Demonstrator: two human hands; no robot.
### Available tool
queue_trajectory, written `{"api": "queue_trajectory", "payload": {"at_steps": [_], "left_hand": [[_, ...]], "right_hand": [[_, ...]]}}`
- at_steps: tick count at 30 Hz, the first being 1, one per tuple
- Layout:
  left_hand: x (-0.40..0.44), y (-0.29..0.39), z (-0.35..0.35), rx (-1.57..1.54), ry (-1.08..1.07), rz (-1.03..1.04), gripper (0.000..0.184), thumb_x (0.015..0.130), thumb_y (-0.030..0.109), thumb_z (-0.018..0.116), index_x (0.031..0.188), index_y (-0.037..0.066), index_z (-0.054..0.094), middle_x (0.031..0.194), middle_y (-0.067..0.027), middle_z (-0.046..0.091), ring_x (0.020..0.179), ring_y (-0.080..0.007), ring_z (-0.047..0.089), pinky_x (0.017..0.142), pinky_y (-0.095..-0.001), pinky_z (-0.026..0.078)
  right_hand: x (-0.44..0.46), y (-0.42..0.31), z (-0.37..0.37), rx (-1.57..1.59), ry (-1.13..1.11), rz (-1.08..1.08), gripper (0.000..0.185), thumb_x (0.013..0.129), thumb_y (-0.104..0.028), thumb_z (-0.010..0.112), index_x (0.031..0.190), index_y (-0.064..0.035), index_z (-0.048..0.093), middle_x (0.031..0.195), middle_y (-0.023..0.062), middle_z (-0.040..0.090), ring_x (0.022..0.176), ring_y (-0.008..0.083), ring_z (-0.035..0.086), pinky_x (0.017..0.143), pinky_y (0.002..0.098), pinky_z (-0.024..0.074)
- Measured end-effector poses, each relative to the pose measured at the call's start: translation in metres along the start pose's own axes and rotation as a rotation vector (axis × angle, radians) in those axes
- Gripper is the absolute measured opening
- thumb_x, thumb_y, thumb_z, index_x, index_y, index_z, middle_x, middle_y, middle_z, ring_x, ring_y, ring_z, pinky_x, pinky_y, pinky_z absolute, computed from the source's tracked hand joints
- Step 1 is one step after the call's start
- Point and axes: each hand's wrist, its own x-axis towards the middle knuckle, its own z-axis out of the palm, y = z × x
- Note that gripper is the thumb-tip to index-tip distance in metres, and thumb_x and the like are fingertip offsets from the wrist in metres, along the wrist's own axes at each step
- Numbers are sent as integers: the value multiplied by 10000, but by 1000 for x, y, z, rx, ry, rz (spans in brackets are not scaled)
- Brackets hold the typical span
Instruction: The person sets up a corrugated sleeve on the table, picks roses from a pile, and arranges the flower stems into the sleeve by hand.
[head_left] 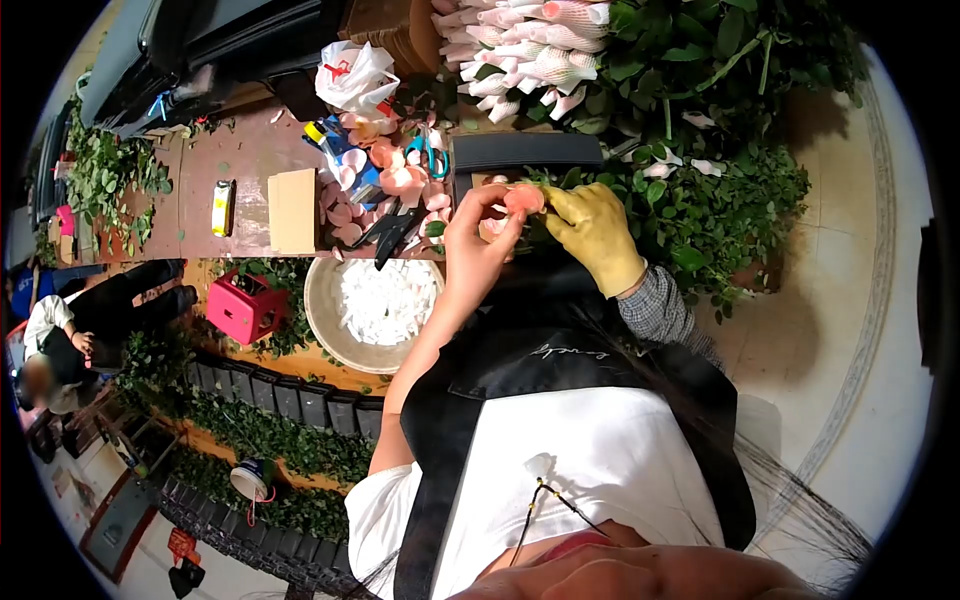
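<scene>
A pink rose (524, 198) is pinched between the thumb and fingers of my bare left hand (478, 232), above the table's front edge. My right hand (598, 232), in a yellow glove, closes on the base of the bloom from the right; the stem is mostly hidden. Behind both hands lies a long dark box (527, 151). Loose pink petals (403, 180) cover the table to the left, with black scissors (393, 230) and teal-handled scissors (428, 155) among them.
A round basin (318, 318) of small white pieces stands below the table edge. Netted pink roses (540, 55) and leafy stems (700, 220) are heaped at right. A cardboard piece (293, 211), white plastic bag (355, 75) and red stool (243, 305) are left; another person (60, 330) sits farther off.
</scene>
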Motion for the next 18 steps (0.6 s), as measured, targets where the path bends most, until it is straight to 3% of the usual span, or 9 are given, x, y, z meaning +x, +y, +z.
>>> {"api": "queue_trajectory", "payload": {"at_steps": [2, 3, 7, 9, 13, 17, 18], "left_hand": [[1, 12, 2, 208, -24, 263, 266, 853, -7, 702, 1103, -18, 612, 1129, -101, 664, 1041, -165, 623, 927, -290, 480], [0, 12, 2, 223, -35, 293, 317, 834, -10, 705, 1134, -26, 601, 1154, -111, 667, 1075, -195, 619, 950, -309, 476], [-7, 16, 7, 104, -51, 196, 408, 837, -25, 690, 1220, -19, 549, 1182, -122, 654, 1100, -213, 611, 972, -319, 466], [-11, 14, 13, -38, -14, 195, 543, 833, -31, 683, 1323, -6, 451, 1245, -134, 602, 1139, -220, 581, 1004, -334, 445], [-13, 7, 17, 112, 110, 277, 651, 816, -16, 699, 1372, 2, 360, 1279, -119, 518, 1155, -204, 529, 1003, -354, 429], [-18, 11, 10, 106, 79, 252, 525, 802, -23, 706, 1269, 4, 469, 1182, -113, 560, 1066, -221, 551, 953, -345, 442], [-17, 17, 6, 241, 69, 335, 475, 773, -23, 732, 1203, 6, 531, 1099, -114, 573, 1002, -240, 564, 906, -349, 459]], "right_hand": [[-1, -2, -5, 77, 7, 4, 270, 779, -171, 707, 1045, -126, 706, 708, 71, 597, 715, 285, 578, 710, 417, 477], [-2, -2, -6, 75, 9, 6, 270, 779, -171, 707, 1045, -126, 706, 708, 71, 597, 715, 285, 578, 710, 417, 477], [-9, 2, -6, 146, 14, 31, 334, 761, -149, 727, 1093, -129, 702, 709, 66, 578, 719, 278, 562, 713, 406, 472], [-11, 2, -5, 172, 51, 13, 360, 748, -139, 737, 1105, -129, 701, 700, 65, 568, 710, 278, 556, 706, 403, 468], [-14, -5, -8, 67, 164, -18, 402, 698, -119, 770, 1095, -121, 705, 681, 58, 556, 678, 270, 551, 666, 388, 458], [-13, -4, -13, -32, 224, -85, 391, 686, -123, 779, 1070, -115, 711, 675, 47, 565, 646, 261, 549, 649, 375, 457], [-13, -3, -12, -33, 225, -85, 391, 686, -123, 779, 1070, -115, 711, 675, 47, 565, 646, 261, 549, 649, 375, 457]]}}
